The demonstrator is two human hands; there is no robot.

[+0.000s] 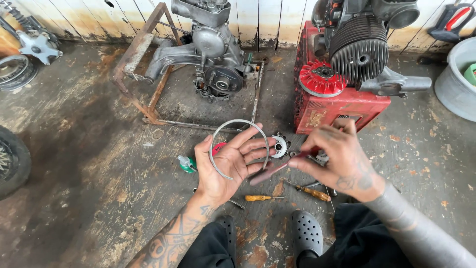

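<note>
- A thin grey metal ring (239, 147), open at 1 point like a large clip, rests across the upturned left hand (231, 166); its far arc rises clear above the fingertips, its near arc lies on the palm. The fingers are loosely curled around it, thumb at the left edge.
- The right hand (342, 159) is pinched shut on a slim dark reddish flat tool (277, 171). The tool's long axis runs from that hand, at the right, down and left to a tip just under the left fingers, so the ring lies left of the right hand and close to the tool's tip.
- Beneath the hands, on the stained concrete floor (99, 164), lie a small round silver toothed part (280, 147), a green-and-white small bottle (187, 164) to the left, and 2 orange-handled screwdrivers (260, 198) nearer.
- Farther right stands a red metal box (337, 106) carrying a finned grey engine (359, 49) with a red fan wheel (320, 78); a pale emblem sits on the box's near face.
- Farther left, a second grey engine case (213, 49) sits in a rusty steel frame (148, 94).
</note>
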